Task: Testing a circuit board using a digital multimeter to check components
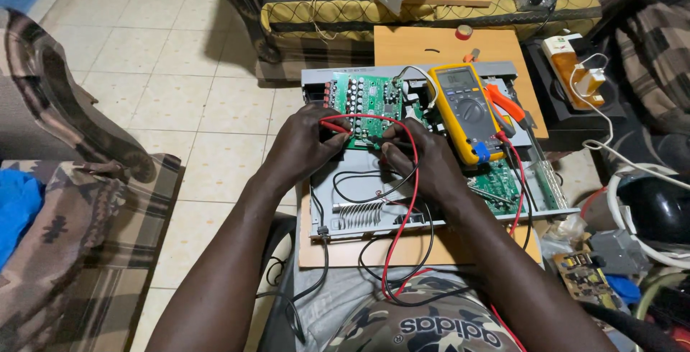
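Head view: a green circuit board (pixel 366 111) inside an opened grey metal chassis (pixel 431 212) is probed with two test leads.

The red probe (pixel 334 126) is pinched in the closed left hand (pixel 305 147) at the board's left edge, its tip on the board. The black probe (pixel 392 142) is gripped in the closed right hand (pixel 420 161) at the board's near edge. A yellow multimeter (pixel 466 111) is propped just right of the board, beside orange-handled pliers (pixel 507 104), on a wooden board (pixel 431 43).
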